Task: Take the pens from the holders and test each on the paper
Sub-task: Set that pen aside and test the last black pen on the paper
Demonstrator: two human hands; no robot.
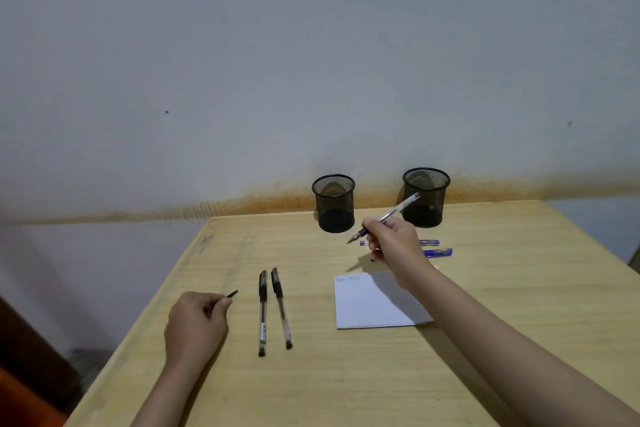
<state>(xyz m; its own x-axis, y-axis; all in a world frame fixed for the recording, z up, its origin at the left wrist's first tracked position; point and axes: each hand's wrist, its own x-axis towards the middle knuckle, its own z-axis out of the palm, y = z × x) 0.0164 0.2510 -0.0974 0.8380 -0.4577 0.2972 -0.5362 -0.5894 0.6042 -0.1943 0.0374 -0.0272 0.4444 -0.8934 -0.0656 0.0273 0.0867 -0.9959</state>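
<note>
Two black mesh holders stand at the table's back edge, the left holder (334,203) and the right holder (426,197); both look empty. My right hand (393,243) grips an uncapped clear pen (398,210) above the table, tip pointing left. A black pen cap (232,294) is pinched in my left hand (195,324), which rests on the table. Two capped black pens (273,309) lie side by side in the middle. Two blue pens (436,248) lie behind my right hand, partly hidden. The white paper (367,302) has small scribbles at its top left.
The wooden table (311,374) stands against a grey wall; its left edge runs diagonally from the back to the near left. A dark and orange object (20,374) sits at the lower left beyond the table edge.
</note>
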